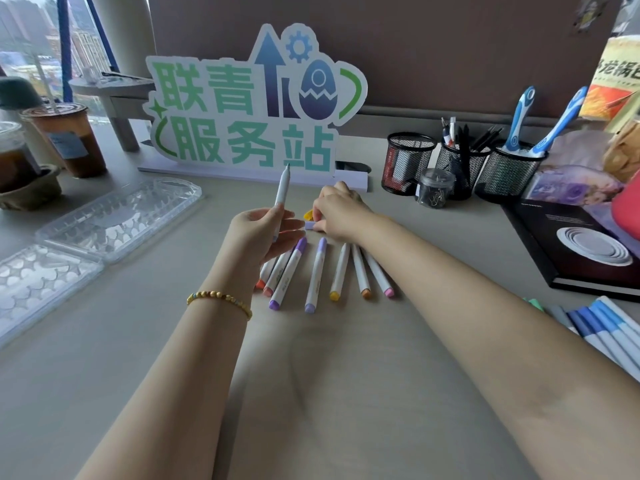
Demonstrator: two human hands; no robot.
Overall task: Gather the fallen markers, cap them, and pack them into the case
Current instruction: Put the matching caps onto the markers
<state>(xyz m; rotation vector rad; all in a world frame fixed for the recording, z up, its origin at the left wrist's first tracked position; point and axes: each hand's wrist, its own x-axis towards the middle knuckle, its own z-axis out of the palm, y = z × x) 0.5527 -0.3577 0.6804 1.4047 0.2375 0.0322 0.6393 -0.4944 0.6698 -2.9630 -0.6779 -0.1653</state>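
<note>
The task was only partly along, judging by how things lay. The left hand [263,233] gripped one uncapped marker [282,185] upright, its fingers curled round the lower barrel and its bare tip pointing up and away above the fingertips. The right hand [337,213] reached just beyond the left, its fingers bent down onto the desk [311,375] and pinching a small lilac cap [309,225], with a yellow cap [308,214] lying just past it, close under the knuckles; whether the pinch was already firm could not be told. Just nearer than both hands' fingers, a row of markers [318,271] lay side by side on the desk, fanned slightly; coloured ends showed on their near ends in orange, pink, purple and yellow, while several far ends were hidden under the hands, so it could not be said that every one was capped at both ends. A second bunch of blue markers [602,327] lay well to the right of the right forearm, near the desk's edge. The clear case [104,220] lay open well to the left of the left hand's fingers, and no marker was seen in it. So gathering looked largely done, capping was in hand with at least this one marker to close, and packing had not begun: every marker in view remained to be laid into the case.
</note>
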